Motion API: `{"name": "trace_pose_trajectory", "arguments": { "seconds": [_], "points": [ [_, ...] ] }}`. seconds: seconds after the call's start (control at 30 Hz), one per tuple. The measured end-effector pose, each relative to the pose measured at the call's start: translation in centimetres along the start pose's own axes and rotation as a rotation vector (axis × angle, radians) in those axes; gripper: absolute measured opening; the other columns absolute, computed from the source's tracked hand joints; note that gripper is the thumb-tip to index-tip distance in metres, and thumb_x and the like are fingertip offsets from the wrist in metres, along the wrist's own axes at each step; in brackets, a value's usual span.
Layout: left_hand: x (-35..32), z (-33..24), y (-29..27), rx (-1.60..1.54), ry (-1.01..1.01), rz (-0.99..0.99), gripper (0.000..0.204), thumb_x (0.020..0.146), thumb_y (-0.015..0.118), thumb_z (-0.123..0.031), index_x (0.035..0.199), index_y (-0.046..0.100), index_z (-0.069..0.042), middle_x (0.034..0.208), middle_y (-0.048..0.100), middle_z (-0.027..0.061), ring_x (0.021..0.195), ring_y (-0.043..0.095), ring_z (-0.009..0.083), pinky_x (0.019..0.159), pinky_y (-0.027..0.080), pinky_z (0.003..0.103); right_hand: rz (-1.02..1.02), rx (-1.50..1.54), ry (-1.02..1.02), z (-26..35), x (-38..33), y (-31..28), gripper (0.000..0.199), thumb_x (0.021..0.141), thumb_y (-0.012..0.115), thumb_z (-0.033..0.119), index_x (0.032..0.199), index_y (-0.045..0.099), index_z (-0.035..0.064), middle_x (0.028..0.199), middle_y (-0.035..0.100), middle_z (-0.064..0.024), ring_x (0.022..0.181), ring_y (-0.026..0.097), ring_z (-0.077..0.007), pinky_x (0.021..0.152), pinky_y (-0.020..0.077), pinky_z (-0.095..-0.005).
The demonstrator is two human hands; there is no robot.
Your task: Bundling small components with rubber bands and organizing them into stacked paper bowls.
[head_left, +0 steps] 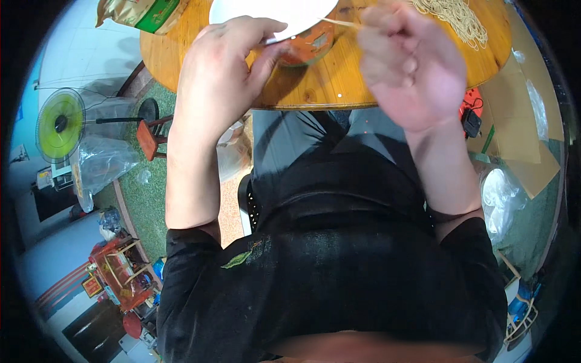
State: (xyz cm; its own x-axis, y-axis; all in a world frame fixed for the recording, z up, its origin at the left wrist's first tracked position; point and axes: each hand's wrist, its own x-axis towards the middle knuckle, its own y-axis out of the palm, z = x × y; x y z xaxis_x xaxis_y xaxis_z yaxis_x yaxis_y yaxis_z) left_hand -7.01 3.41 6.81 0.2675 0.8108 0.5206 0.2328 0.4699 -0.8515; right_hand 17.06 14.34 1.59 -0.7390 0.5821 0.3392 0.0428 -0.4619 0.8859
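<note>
My left hand (221, 69) reaches over the near left rim of a white plate or shallow bowl (266, 13), fingers on top and thumb below, closed on its edge. Under that rim shows an orange-red patterned thing (307, 45), partly hidden, so its kind is unclear. To the right my right hand (414, 66) is raised above the table and smeared by motion, its fingers curled in. A thin cream strand (339, 22) juts from those fingers toward the plate. A pile of similar cream strands (457, 21) lies beyond the right hand.
The wooden table (363, 94) curves in front of my lap. A green-and-tan bag (145, 13) stands at its far left. On the floor are a green fan (60, 124), a small red-brown stool (148, 144), clear plastic bags (106, 163) and flattened cardboard (511, 115).
</note>
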Motion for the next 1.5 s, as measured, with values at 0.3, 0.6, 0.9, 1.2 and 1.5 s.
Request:
{"name": "trace_pose_trajectory", "arguments": {
  "seconds": [0.3, 0.6, 0.9, 1.2, 1.5],
  "points": [
    [0.2, -2.5, -1.5, -0.194, -0.19, 0.203, 0.018, 0.098, 0.081, -0.005, 0.116, 0.079, -0.003, 0.1, 0.08, 0.0105, 0.09, 0.079, 0.019, 0.079, 0.06, 0.031, -0.134, -1.632, -0.445, -2.7, -1.5, 1.0, 0.005, 0.103, 0.074, -0.002, 0.106, 0.077, 0.0007, 0.087, 0.074, 0.0014, 0.077, 0.066, -0.0024, 0.067, 0.0497, -0.0177],
    [0.8, -3.5, -1.0, -0.258, -0.231, 0.183, 0.023, 0.095, 0.08, -0.009, 0.118, 0.077, -0.005, 0.096, 0.077, 0.0166, 0.081, 0.079, 0.031, 0.071, 0.063, 0.038, -0.326, -1.482, -0.461, -5.8, -1.7, -0.6, 0.007, 0.091, 0.081, 0.005, 0.091, 0.074, 0.0041, 0.081, 0.079, -0.0082, 0.071, 0.079, -0.0199, 0.066, 0.061, -0.0298],
    [1.2, -3.4, -0.8, -0.251, -0.214, 0.205, 0.026, 0.095, 0.083, -0.013, 0.119, 0.077, -0.005, 0.099, 0.077, 0.0165, 0.08, 0.077, 0.0287, 0.07, 0.062, 0.038, -0.376, -1.505, -0.465, -5.9, -1.5, -0.6, 0.009, 0.09, 0.082, 0.008, 0.089, 0.073, 0.0042, 0.075, 0.078, -0.0078, 0.067, 0.077, -0.0207, 0.064, 0.059, -0.0319],
    [1.6, -3.1, -2.0, -0.472, -0.359, 0.207, 0.028, 0.108, 0.07, -0.011, 0.135, 0.073, -0.002, 0.118, 0.079, 0.0092, 0.106, 0.072, 0.0164, 0.092, 0.057, 0.032, -0.404, -1.517, -0.418, -5.6, -2.1, 0.1, 0.009, 0.09, 0.083, 0.008, 0.09, 0.075, 0.004, 0.077, 0.079, -0.0075, 0.068, 0.078, -0.0193, 0.062, 0.0585, -0.0306],
    [4.3, -6.0, -4.6, 0.129, 0.214, 0.272, 0.041, 0.075, 0.095, -0.012, 0.113, 0.081, -0.005, 0.113, 0.067, 0.0116, 0.103, 0.068, 0.0316, 0.088, 0.054, 0.042, -0.454, -1.385, -0.267, -4.7, -3.3, 1.9, 0.004, 0.095, 0.079, 0.006, 0.095, 0.078, 0.0023, 0.076, 0.077, -0.0026, 0.067, 0.071, -0.0063, 0.062, 0.0557, -0.0255]
  ]
}}
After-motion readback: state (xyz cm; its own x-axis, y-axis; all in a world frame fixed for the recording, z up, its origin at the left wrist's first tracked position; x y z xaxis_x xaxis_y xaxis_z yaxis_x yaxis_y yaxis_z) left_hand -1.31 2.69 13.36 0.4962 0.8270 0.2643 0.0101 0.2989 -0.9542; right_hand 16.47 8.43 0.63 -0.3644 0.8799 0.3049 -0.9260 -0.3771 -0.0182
